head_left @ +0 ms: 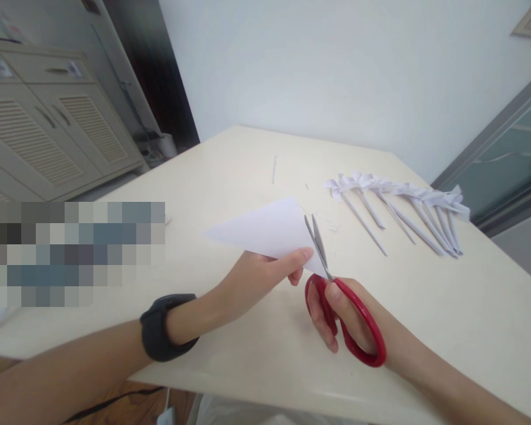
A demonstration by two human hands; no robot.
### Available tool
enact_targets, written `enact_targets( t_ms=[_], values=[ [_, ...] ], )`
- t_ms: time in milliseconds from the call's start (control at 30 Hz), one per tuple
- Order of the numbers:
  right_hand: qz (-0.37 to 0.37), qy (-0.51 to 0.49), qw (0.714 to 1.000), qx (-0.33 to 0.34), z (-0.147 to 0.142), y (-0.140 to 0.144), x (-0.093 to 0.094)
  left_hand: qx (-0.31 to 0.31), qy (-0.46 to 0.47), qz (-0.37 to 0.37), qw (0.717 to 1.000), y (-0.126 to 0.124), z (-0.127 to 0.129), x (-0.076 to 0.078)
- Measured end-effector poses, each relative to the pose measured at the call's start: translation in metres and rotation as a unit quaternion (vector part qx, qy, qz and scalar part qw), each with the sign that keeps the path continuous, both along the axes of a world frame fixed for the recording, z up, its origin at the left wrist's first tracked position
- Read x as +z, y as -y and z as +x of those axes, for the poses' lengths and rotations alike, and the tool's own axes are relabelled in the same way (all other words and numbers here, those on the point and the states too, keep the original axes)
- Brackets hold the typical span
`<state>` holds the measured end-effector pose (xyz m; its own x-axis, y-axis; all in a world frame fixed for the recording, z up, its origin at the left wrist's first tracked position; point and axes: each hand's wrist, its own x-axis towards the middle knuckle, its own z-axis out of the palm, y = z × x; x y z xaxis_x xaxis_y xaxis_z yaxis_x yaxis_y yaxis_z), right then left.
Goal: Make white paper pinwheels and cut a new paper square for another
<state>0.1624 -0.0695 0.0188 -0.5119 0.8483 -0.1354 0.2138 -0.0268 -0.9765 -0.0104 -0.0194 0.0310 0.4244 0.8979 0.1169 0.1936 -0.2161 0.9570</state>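
**Operator:** State the position of each hand and the reason for it.

**Inspector:** The left hand [259,273] pinches the lower edge of the folded paper [265,229] between thumb and fingers, holding it raised above the worktop [446,313]. This grip appears to keep the sheet taut and clear of the surface so the blades can pass on both sides. The right hand [345,319] is closed through the red loops of the scissors [336,295], thumb in one loop, fingers in the other. The blades stand slightly apart, astride the paper's right edge.

**Operator:** Describe the paper.

**Inspector:** White, folded to a flat triangle, its point directed left and away. The surfaces look smooth. Whether a cut is already in the edge at the blades cannot be told.

**Operator:** Surrounding items?

**Inspector:** A row of rolled paper sticks with folded white heads [402,203] lies to the right, well apart from the hands. A thin paper sliver [274,168] lies farther back. A dark wristband [163,327] sits on the left wrist.
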Motion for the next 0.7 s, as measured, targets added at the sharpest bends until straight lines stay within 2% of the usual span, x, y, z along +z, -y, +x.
enact_targets(
  t_ms=[267,400,567,700],
  values=[
    [0.034,0.03,0.995,-0.093,0.005,-0.008,0.014,-0.082,0.014,-0.042,0.996,-0.001,-0.001,0.001],
    [0.029,-0.011,0.992,-0.12,0.01,-0.01,0.014,-0.125,-0.008,-0.069,0.99,-0.002,-0.001,0.005],
    [-0.003,-0.075,0.988,-0.138,0.01,-0.01,0.012,-0.217,0.015,-0.161,0.963,-0.002,0.002,0.008],
    [-0.005,-0.068,0.986,-0.151,0.009,-0.01,0.01,-0.251,0.01,-0.178,0.952,-0.001,0.004,0.009]
  ],
)
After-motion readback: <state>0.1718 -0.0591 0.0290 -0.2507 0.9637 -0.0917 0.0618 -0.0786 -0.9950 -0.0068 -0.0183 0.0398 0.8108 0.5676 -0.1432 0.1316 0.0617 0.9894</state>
